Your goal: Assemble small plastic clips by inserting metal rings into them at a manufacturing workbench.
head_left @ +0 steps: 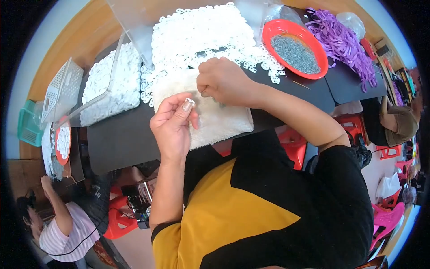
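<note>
My left hand [172, 127] pinches a small white plastic piece [190, 101] between thumb and fingertips, over a cream towel [219, 125] on the dark table. Close by on the right, my right hand [227, 82] is closed, with its fingers curled down above the towel. Whatever its fingertips hold, if anything, is hidden. Beyond both hands lies a large heap of white plastic pieces [201, 36] with holes in them. Loose pieces spill from the heap up to the towel's far edge.
A red tray [321, 67] of small metal parts stands right of the heap, beside purple ribbons [342, 45]. To the left, a clear bin [109, 92] holds more white pieces. A co-worker [67, 224] sits at the lower left, another person [396, 123] at the far right.
</note>
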Demonstrator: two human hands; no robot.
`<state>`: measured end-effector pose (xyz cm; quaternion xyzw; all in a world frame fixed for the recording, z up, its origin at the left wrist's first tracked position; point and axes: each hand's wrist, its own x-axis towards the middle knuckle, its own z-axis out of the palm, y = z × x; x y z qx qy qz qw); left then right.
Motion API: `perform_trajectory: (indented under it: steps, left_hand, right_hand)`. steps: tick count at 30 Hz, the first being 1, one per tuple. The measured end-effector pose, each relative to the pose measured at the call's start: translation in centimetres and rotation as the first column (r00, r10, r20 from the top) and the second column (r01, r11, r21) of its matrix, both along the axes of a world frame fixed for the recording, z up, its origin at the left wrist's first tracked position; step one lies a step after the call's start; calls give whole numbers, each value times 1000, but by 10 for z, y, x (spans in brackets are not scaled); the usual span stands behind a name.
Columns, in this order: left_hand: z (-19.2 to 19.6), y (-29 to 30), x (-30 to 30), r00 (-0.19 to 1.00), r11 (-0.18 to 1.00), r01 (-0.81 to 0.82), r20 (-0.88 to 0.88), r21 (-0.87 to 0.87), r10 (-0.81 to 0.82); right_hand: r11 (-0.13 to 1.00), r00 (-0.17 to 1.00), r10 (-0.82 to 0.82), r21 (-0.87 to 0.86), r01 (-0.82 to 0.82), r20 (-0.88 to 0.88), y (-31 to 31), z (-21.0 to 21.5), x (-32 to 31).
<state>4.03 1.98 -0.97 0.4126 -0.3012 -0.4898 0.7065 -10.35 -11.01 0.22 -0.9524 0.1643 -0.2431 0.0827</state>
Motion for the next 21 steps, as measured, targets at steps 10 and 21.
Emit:
perform_trajectory:
  steps: [10,21]
  left_hand:
    - [2,-6,-3,998,999,-28,54,44,26]
    - [10,-10,-20,964,998,-69,259,7,65]
  right_hand:
    - [977,984,-39,214,1,174,29,23,-10]
    - [978,972,-71,209,24,223,25,8,-14]
